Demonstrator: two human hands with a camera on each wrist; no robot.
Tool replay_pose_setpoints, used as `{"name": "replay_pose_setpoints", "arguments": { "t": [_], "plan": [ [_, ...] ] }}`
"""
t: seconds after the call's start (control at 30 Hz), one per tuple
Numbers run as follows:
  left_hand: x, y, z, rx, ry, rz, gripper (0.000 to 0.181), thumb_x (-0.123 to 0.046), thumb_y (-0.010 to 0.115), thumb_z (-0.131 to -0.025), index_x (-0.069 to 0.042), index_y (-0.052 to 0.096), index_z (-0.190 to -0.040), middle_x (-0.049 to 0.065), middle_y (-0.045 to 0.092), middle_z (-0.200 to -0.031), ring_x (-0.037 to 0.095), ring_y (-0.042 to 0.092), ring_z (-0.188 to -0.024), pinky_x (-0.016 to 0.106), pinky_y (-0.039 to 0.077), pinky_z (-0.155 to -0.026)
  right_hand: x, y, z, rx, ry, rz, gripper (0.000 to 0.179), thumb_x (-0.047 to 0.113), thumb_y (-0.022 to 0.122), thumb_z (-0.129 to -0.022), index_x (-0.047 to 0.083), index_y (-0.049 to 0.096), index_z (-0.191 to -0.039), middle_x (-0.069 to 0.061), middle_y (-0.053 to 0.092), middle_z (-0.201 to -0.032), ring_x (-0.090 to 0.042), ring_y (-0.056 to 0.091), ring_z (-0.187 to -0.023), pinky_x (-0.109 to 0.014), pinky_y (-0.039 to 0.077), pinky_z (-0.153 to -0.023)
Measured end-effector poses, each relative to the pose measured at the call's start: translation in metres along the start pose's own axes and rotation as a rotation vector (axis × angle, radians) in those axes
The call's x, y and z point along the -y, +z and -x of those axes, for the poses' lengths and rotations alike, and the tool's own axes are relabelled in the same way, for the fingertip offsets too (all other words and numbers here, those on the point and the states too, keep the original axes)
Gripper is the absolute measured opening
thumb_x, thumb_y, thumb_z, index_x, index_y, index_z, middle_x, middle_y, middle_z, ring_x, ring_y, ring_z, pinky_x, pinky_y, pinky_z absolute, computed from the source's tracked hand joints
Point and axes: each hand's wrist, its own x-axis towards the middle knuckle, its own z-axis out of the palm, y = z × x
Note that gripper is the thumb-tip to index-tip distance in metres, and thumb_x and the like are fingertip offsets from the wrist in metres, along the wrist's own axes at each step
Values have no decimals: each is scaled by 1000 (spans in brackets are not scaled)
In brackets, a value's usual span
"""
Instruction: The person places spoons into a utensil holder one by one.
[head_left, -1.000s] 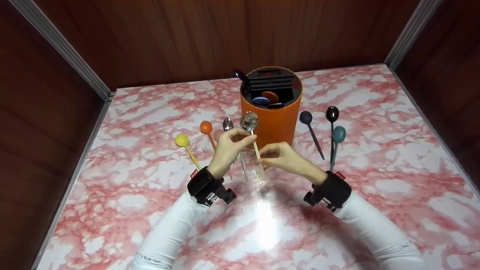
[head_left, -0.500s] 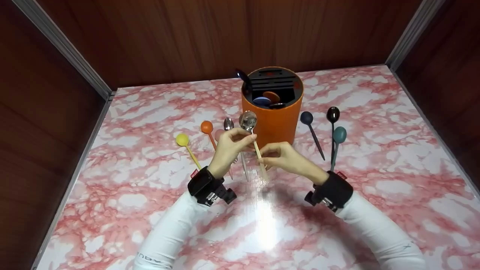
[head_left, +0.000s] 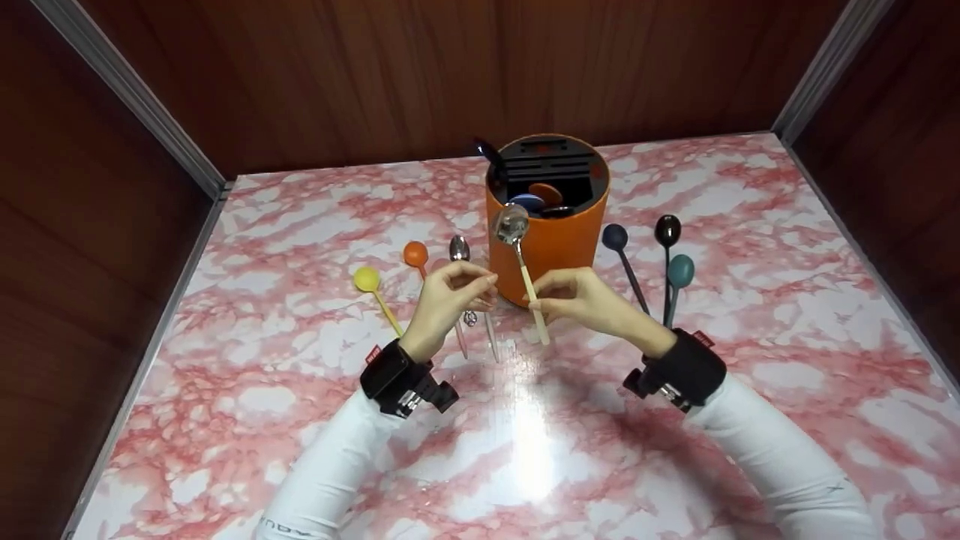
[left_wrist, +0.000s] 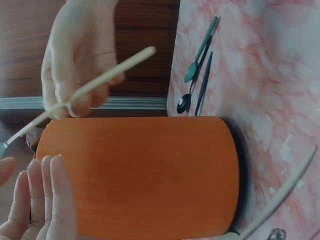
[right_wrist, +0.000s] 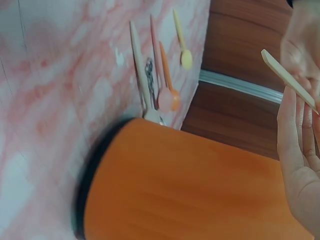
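My right hand (head_left: 589,300) pinches a spoon (head_left: 528,279) by its cream handle. The spoon's silver bowl points up and away, in front of the orange cylindrical utensil holder (head_left: 566,244). To the left of the spoon is my left hand (head_left: 444,304), holding nothing, thumb and fingers loosely bent and apart from the handle. In the left wrist view, the left hand's fingers (left_wrist: 61,192) look fairly straight beside the holder. The right wrist view shows the handle (right_wrist: 285,76) crossing above the right hand's fingers.
Left of the holder lie a yellow spoon (head_left: 367,280), an orange spoon (head_left: 415,254), a pink one and silver-bowled ones, partly behind my left hand. On the right are dark blue (head_left: 615,237), black (head_left: 667,230) and teal (head_left: 681,271) spoons. Several utensils stand in the holder's slot.
My left hand has let go of the spoon and shifted slightly left. My right hand has moved right and away from me with the spoon.
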Motion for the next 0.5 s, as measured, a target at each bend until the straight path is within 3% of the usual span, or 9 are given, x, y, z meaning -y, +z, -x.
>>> {"name": "replay_pose_setpoints", "arguments": {
  "t": [0.23, 0.5],
  "plan": [
    [5, -8, 5, 9, -42, 8, 4, 5, 61, -90, 5, 64, -92, 6, 66, -81, 14, 63, -70, 31, 59, -66, 15, -11, -2, -33, -3, 36, 13, -7, 61, -90, -17, 62, -100, -25, 66, -95, -8, 64, -74, -33, 60, -68],
    [13, -16, 12, 41, -89, -10, 5, 5, 60, -90, 7, 64, -93, 8, 66, -79, 14, 64, -67, 27, 59, -62, 37, -26, -6, -68, -82, 107, 13, -8, 61, -90, -17, 63, -100, -24, 67, -92, -7, 65, -74, -27, 58, -68]
  ]
}}
